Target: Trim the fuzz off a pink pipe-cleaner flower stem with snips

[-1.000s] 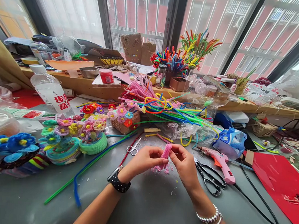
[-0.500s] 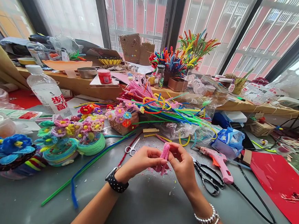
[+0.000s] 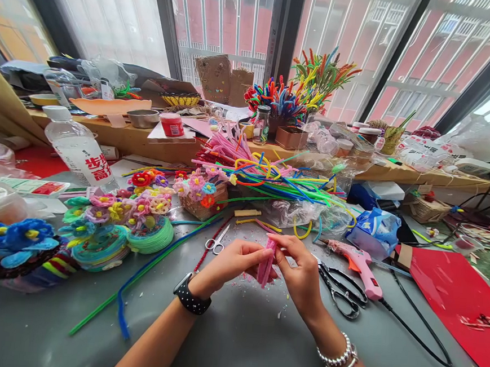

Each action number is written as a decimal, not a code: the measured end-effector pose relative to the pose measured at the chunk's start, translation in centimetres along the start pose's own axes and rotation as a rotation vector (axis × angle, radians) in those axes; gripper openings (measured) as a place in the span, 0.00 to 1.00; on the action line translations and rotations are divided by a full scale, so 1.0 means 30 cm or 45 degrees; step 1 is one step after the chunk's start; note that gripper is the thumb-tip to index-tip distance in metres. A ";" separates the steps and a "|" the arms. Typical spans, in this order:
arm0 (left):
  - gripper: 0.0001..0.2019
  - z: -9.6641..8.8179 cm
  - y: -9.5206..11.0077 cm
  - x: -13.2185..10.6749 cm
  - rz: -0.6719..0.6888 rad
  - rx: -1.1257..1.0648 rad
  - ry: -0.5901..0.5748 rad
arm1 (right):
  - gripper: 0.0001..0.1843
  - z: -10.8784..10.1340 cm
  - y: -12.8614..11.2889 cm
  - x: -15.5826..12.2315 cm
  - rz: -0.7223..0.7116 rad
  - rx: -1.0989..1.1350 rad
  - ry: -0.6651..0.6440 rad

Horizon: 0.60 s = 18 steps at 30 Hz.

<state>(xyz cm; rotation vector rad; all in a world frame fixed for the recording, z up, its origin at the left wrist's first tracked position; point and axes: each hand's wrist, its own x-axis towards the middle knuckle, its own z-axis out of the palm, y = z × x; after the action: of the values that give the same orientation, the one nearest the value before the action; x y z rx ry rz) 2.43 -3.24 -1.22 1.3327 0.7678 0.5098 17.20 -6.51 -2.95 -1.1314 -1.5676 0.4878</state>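
"Fingers [image 3: 260, 256] first. State?"

"Left hand [image 3: 234, 262]: thumb and fingers clamped on a pink bundle [image 3: 265, 267] of fuzzy stems. Right hand [image 3: 302, 267]: thumb and index pinched on its upper end."

"Bundle's position?"

"Between the two hands, near middle, roughly upright. Contact of its lower end with the grey table [image 3: 236, 341]: cannot tell. Pink scraps [image 3: 245, 277] lie scattered about that spot."

"Containers, left side?"

"Green coiled pot [image 3: 151, 239], filled with mixed-colour flowers [image 3: 152, 201]. Just left of it, a pastel coiled pot [image 3: 103, 254], also flower-filled. Farther left, a striped pot [image 3: 57, 273] with blue flowers [image 3: 29, 234]. Beyond the green pot and to its right, a woven basket [image 3: 200, 208] carrying pink, blue and orange flowers [image 3: 198, 184]."

"Far ledge [image 3: 162, 151]?"

"Dark pot [image 3: 277, 128] packed with many-coloured stems [image 3: 277, 98]. Glass jar [image 3: 261, 125] just left of it, contents unclear. Brown box [image 3: 291, 138] to the near right, interior not readable. Red tub [image 3: 172, 126] and metal bowl [image 3: 143, 119] farther left."

"Pose?"

"Forearms [image 3: 157, 329] enter from the near edge and converge. Left hand reaches in from the left, thumb uppermost, dotted black band [image 3: 193, 299] at the wrist. Right hand slants far and left, silver bracelets [image 3: 337, 353] behind it."
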 end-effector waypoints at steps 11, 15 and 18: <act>0.18 0.016 0.028 -0.003 0.001 -0.066 0.035 | 0.08 0.006 -0.005 -0.011 0.074 -0.008 0.043; 0.18 0.016 0.026 -0.005 -0.009 -0.060 -0.011 | 0.07 0.009 -0.007 -0.011 0.054 -0.003 0.040; 0.18 0.012 0.019 -0.006 -0.018 -0.083 -0.040 | 0.08 0.013 -0.004 -0.011 0.053 0.029 0.061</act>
<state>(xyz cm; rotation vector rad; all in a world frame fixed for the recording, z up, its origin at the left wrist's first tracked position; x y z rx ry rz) 2.64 -3.52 -0.60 1.2716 0.7286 0.4972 16.79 -6.76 -3.17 -1.1520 -1.4962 0.5018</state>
